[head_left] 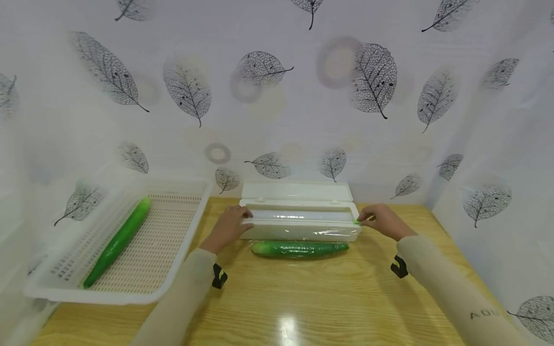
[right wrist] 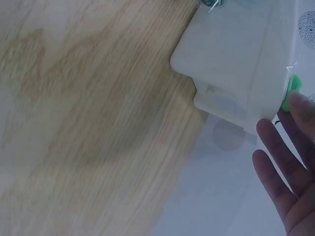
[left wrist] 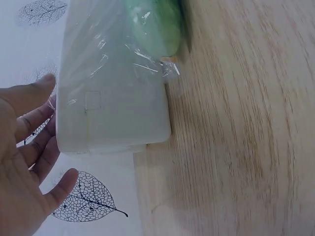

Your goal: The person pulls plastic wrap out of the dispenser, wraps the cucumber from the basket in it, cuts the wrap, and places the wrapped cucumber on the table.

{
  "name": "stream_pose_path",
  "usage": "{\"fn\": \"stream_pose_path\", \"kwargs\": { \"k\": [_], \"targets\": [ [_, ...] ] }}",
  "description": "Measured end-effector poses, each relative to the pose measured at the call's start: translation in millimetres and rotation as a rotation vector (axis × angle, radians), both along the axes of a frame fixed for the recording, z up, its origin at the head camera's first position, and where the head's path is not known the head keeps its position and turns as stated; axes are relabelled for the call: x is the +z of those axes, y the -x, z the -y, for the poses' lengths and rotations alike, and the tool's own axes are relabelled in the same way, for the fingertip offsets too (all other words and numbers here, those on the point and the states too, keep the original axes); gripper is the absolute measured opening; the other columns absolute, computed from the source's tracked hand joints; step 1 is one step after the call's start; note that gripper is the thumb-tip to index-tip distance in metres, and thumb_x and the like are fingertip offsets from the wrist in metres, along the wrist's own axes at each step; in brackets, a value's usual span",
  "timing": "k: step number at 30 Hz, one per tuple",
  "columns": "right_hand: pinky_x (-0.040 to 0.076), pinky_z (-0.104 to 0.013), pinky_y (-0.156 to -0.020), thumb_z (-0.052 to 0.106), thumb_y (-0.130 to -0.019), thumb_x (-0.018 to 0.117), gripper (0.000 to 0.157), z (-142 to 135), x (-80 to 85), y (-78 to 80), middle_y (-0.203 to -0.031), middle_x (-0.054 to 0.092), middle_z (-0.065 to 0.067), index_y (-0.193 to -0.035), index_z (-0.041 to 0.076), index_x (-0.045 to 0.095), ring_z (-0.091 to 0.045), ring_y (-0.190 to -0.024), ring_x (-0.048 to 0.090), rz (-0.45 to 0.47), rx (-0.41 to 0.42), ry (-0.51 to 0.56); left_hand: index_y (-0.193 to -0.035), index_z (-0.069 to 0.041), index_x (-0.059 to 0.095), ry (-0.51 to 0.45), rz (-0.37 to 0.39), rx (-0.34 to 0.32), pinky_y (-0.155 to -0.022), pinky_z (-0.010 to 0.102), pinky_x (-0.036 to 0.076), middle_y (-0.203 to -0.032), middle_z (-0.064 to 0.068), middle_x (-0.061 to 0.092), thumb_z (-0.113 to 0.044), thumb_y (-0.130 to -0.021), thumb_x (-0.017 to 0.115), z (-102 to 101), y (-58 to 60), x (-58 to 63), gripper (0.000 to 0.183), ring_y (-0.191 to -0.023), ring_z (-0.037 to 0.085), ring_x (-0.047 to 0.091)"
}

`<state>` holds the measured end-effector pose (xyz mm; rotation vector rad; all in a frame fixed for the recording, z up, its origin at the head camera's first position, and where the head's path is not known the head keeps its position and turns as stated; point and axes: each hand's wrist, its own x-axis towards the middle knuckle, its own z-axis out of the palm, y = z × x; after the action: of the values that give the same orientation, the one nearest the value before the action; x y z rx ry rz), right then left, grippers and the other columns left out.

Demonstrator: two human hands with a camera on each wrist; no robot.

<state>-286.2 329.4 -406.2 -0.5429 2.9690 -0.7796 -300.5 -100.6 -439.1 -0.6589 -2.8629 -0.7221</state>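
A white cling film dispenser box [head_left: 298,232] stands on the table with its lid [head_left: 296,192] raised, and a roll of cling film [head_left: 298,215] lies inside. Clear film hangs over the front onto a green cucumber [head_left: 300,249] lying before it. My left hand [head_left: 230,225] touches the box's left end; thumb and fingers are apart in the left wrist view, fingers [left wrist: 42,142] slightly bent at the edge. At the right end, my right hand [head_left: 383,221] pinches a small green slider [right wrist: 291,93] between thumb and forefinger, the other fingers loosely extended.
To the left is a white plastic basket [head_left: 183,259] with a perforated bottom, and another cucumber [head_left: 117,245] lies in it. A leaf-patterned curtain [head_left: 277,120] hangs right behind the dispenser. The wooden table [head_left: 311,298] extends in front of the hands.
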Motion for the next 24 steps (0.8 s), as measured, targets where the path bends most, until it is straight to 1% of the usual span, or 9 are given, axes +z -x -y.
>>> {"fn": "stream_pose_path", "kwargs": {
  "k": [4, 6, 8, 12, 15, 17, 19, 21, 24],
  "targets": [
    [0.055, -0.044, -0.081, 0.006, -0.084, 0.066, 0.007, 0, -7.0, -3.4, -0.095, 0.068, -0.013, -0.090, 0.005, 0.068, -0.029, -0.091, 0.064, -0.031, -0.032, 0.044, -0.110, -0.005, 0.060, -0.163, 0.045, 0.034, -0.090, 0.042, 0.049, -0.108, 0.013, 0.060, -0.018, -0.091, 0.061, 1, -0.3, 1.7, 0.023, -0.103, 0.028, 0.055],
    [0.052, -0.048, -0.086, 0.007, -0.085, 0.065, 0.014, 3, -9.1, -7.3, -0.103, 0.066, -0.017, -0.098, 0.003, 0.067, -0.035, -0.099, 0.061, -0.074, -0.045, 0.015, -0.110, -0.004, 0.059, -0.223, -0.016, 0.051, -0.087, 0.042, 0.050, -0.108, 0.014, 0.059, -0.014, -0.090, 0.062, -1, -4.0, 3.6, 0.022, -0.102, 0.028, 0.056],
    [0.049, -0.052, -0.089, 0.009, -0.086, 0.066, 0.020, 10, -10.7, -13.4, -0.109, 0.063, -0.019, -0.104, 0.001, 0.065, -0.038, -0.105, 0.057, -0.176, -0.062, -0.019, -0.107, -0.005, 0.060, -0.236, -0.129, 0.051, -0.084, 0.039, 0.052, -0.105, 0.013, 0.059, -0.010, -0.088, 0.064, -7, -10.3, 4.8, 0.020, -0.099, 0.026, 0.056],
    [0.051, -0.047, -0.084, 0.005, -0.077, 0.073, 0.025, 37, -14.2, -30.1, -0.102, 0.063, -0.016, -0.100, 0.002, 0.064, -0.032, -0.097, 0.059, -0.561, 0.002, -0.069, -0.098, -0.007, 0.063, -0.121, -0.382, -0.077, -0.077, 0.030, 0.055, -0.097, 0.008, 0.062, -0.009, -0.083, 0.069, -30, -29.4, 6.4, 0.016, -0.090, 0.020, 0.059],
    [0.054, -0.035, -0.072, 0.003, -0.067, 0.080, 0.027, 66, -19.4, -42.4, -0.089, 0.064, -0.008, -0.091, 0.004, 0.066, -0.021, -0.083, 0.061, -0.786, 0.163, -0.100, -0.098, -0.010, 0.063, 0.046, -0.449, -0.231, -0.074, 0.024, 0.055, -0.096, 0.003, 0.063, -0.016, -0.080, 0.073, -48, -43.4, 3.2, 0.021, -0.085, 0.015, 0.060],
    [0.054, -0.031, -0.067, 0.007, -0.064, 0.083, 0.032, 85, -24.6, -49.2, -0.087, 0.063, -0.005, -0.091, 0.006, 0.066, -0.017, -0.079, 0.060, -0.805, 0.270, -0.146, -0.102, -0.013, 0.062, 0.180, -0.451, -0.290, -0.075, 0.023, 0.054, -0.098, 0.001, 0.062, -0.023, -0.078, 0.075, -59, -48.0, -2.6, 0.029, -0.086, 0.013, 0.059],
    [0.054, -0.029, -0.067, 0.013, -0.066, 0.084, 0.035, 101, -31.7, -52.9, -0.090, 0.062, -0.004, -0.095, 0.006, 0.066, -0.015, -0.080, 0.060, -0.756, 0.344, -0.224, -0.105, -0.014, 0.060, 0.294, -0.443, -0.312, -0.075, 0.023, 0.053, -0.098, 0.001, 0.060, -0.027, -0.077, 0.076, -66, -48.0, -9.9, 0.034, -0.086, 0.013, 0.058],
    [0.054, -0.030, -0.068, 0.014, -0.069, 0.082, 0.036, 112, -38.6, -53.9, -0.092, 0.061, -0.005, -0.099, 0.004, 0.065, -0.016, -0.081, 0.060, -0.691, 0.364, -0.294, -0.108, -0.014, 0.058, 0.384, -0.441, -0.306, -0.079, 0.025, 0.053, -0.100, 0.001, 0.060, -0.025, -0.079, 0.074, -72, -44.6, -16.7, 0.034, -0.089, 0.013, 0.058],
    [0.053, -0.030, -0.069, 0.014, -0.073, 0.079, 0.033, 122, -47.9, -52.2, -0.093, 0.060, -0.006, -0.100, 0.004, 0.063, -0.017, -0.082, 0.059, -0.625, 0.336, -0.378, -0.105, -0.014, 0.058, 0.479, -0.472, -0.291, -0.079, 0.025, 0.053, -0.097, 0.001, 0.060, -0.018, -0.084, 0.068, -79, -37.4, -25.8, 0.024, -0.089, 0.014, 0.059]
  ]
}}
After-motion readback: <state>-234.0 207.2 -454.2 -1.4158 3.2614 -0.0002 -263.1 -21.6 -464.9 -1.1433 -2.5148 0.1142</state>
